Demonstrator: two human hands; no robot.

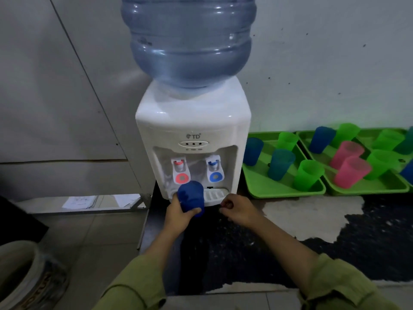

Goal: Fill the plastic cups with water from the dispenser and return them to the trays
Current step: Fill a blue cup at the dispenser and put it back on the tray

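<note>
Blue cup in my left grip, at the dispenser's red tap.

My left grip (178,214) is wrapped round the blue cup (191,201), tilted, its mouth just below the red tap (181,173) of the dispenser (193,121). Beside it, my right grip (238,210) is loosely curled on nothing, by the drip tray (215,195). Well off to that side, the green trays (288,191) hold more cups on the counter (368,238).

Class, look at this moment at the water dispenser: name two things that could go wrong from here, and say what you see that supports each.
1. The left hand holds the dark blue plastic cup below the red-marked tap, not the blue-marked tap; that water may be hot.
2. The cup appears tilted and off the white drip grille, so water could spill onto the dark counter.
</note>
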